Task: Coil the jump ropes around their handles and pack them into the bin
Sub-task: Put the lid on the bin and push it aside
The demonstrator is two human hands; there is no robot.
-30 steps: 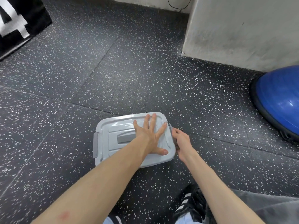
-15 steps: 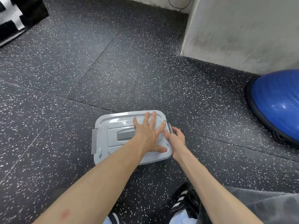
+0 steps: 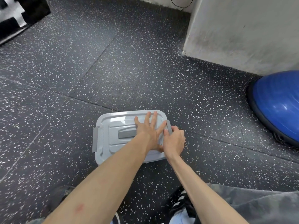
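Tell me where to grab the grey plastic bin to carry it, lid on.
Probably the darker grey handle bar in the middle of the light grey plastic bin's lid, from straight above: it looks raised, long and central. The left hand lies flat over its right end, so that must lift first.

Grey bin (image 3: 113,152) sits lidded on the speckled floor (image 3: 129,70). Your left hand (image 3: 148,135) lies flat, fingers spread, on its lid (image 3: 116,122). Your right hand (image 3: 174,141) grips the bin's right-end latch (image 3: 168,126). Blue dome (image 3: 278,104) lies well right of the bin.
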